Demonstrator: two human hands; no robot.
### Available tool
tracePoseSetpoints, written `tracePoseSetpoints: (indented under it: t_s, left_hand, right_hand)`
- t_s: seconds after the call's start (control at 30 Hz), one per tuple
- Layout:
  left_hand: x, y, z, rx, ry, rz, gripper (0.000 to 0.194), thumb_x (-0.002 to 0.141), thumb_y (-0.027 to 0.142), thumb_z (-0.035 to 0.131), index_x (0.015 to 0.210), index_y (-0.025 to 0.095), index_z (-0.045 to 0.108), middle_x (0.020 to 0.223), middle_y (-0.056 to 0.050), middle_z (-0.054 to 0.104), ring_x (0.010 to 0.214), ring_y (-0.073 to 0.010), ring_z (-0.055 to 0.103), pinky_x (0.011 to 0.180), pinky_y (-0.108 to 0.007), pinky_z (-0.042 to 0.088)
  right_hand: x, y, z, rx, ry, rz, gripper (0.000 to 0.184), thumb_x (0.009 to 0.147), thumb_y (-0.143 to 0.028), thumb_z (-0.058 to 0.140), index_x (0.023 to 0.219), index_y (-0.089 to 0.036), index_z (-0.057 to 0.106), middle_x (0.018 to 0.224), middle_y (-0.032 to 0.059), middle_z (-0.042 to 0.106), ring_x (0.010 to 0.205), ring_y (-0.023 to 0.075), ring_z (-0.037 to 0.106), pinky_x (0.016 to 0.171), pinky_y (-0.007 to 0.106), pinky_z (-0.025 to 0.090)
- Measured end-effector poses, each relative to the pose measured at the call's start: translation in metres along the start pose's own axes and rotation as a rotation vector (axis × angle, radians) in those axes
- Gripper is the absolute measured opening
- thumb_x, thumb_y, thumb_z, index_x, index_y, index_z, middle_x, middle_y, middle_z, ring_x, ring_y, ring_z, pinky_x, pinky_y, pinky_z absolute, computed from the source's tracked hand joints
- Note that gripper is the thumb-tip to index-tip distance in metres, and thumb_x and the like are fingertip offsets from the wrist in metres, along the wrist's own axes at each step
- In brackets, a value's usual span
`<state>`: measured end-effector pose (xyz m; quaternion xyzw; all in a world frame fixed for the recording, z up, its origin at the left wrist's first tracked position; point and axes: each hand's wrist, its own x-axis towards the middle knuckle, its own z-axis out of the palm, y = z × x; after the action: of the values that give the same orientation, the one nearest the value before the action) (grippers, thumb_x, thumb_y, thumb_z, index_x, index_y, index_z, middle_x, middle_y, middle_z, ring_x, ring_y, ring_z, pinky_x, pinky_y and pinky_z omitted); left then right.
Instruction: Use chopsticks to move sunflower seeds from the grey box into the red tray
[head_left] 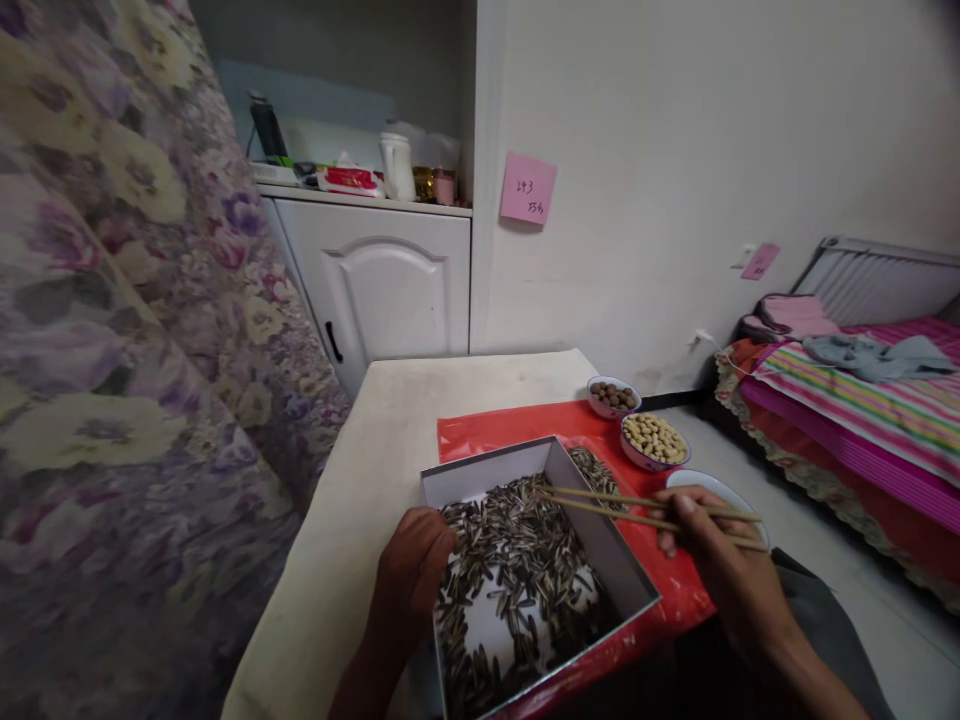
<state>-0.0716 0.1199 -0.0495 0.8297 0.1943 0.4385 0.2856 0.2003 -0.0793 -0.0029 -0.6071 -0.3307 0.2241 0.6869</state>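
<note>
A pair of wooden chopsticks [622,508] is held in my right hand [712,540], over the right side of the box. Their tips reach down to the striped sunflower seeds [517,540] in an open white cardboard box [615,560]. At the box's left wall, my left hand [415,570] is closed with its fingers curled over the rim. More sunflower seeds [592,470] lie outside the box by its far right side. Partly behind my right hand stands a white bowl [709,485]; its inside is mostly hidden.
Bowls of peanuts [655,438] and round brown nuts [613,394] stand at the table's right edge. A red plastic sheet [480,436] lies under the box on the cream-covered table [337,530]. A floral curtain [150,400] hangs left; a bed [862,400] stands right.
</note>
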Motion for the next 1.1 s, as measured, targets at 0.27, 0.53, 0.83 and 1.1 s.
tracePoseSetpoints:
  t_s: [0.27,0.53,0.83,1.1]
  left_hand:
    - [0.001,-0.002,0.000,-0.003,0.006,0.012,0.028,0.097,0.021,0.040,0.072,0.020,0.054,0.070,-0.002,0.053,0.078,-0.0185,0.051,0.074,-0.034,0.043]
    - [0.000,-0.002,0.001,-0.010,0.003,-0.002,0.027,0.097,0.022,0.041,0.072,0.021,0.053,0.071,-0.002,0.054,0.080,-0.0185,0.051,0.076,-0.034,0.042]
    - [-0.001,0.000,0.000,-0.007,-0.001,-0.017,0.028,0.097,0.023,0.040,0.071,0.021,0.051,0.070,-0.002,0.052,0.079,-0.0186,0.049,0.075,-0.035,0.042]
    - [0.000,0.001,0.000,0.001,-0.015,-0.033,0.028,0.097,0.023,0.040,0.072,0.021,0.052,0.071,-0.003,0.054,0.078,-0.0185,0.049,0.073,-0.034,0.042]
  right_hand:
    - [0.024,0.014,-0.028,0.020,0.296,-0.043,0.032,0.081,-0.045,0.072,0.098,-0.018,0.070,0.085,0.0056,0.071,0.061,0.0144,0.064,0.052,0.023,0.052]
    - [0.020,0.012,-0.023,-0.018,0.268,-0.085,0.030,0.084,-0.045,0.069,0.098,-0.019,0.070,0.081,0.0043,0.072,0.061,0.0144,0.064,0.058,0.025,0.053]
    - [-0.002,0.000,0.031,-0.254,-0.227,-0.009,0.031,0.092,-0.046,0.058,0.094,-0.018,0.070,0.062,0.0013,0.066,0.058,0.0170,0.063,0.057,0.026,0.049]
    - [-0.008,0.010,0.060,-0.391,-0.343,-0.028,0.032,0.095,-0.045,0.054,0.096,-0.017,0.069,0.064,0.0006,0.065,0.058,0.0161,0.062,0.053,0.024,0.043]
